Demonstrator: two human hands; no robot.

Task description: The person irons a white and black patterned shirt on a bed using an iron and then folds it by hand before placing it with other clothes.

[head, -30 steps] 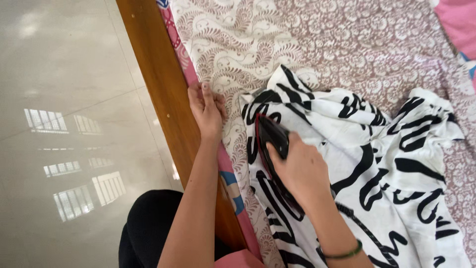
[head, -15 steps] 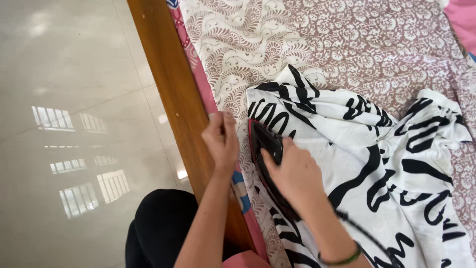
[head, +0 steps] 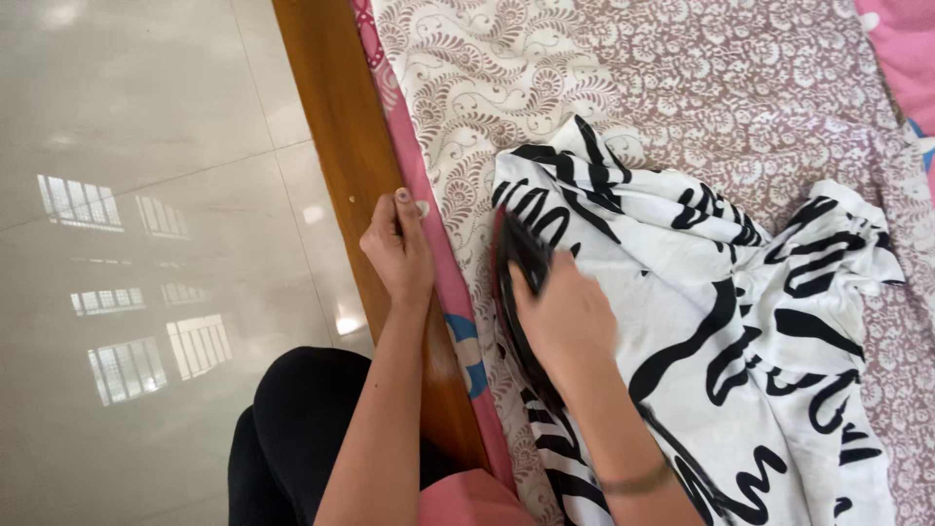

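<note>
- Pretty clearly a home, most likely a bedroom.
- There's a bed with a polished wooden bed frame (head: 336, 166) running along its edge.
- It's covered with a paisley-print bedsheet (head: 682, 88) in brown and white, with a pink sheet (head: 901, 44) showing at the corner.
- Glossy tiled floor (head: 136, 146) beside it, mirroring barred windows, so it's a lived-in room with daylight.
- A black-and-white patterned garment (head: 740, 292) is spread out on the bed, typical household laundry stuff.

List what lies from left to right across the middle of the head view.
Glossy tiled floor → wooden bed edge → left hand → pink sheet border → dark iron under the right hand → black-and-white garment → patterned bedspread.
</note>
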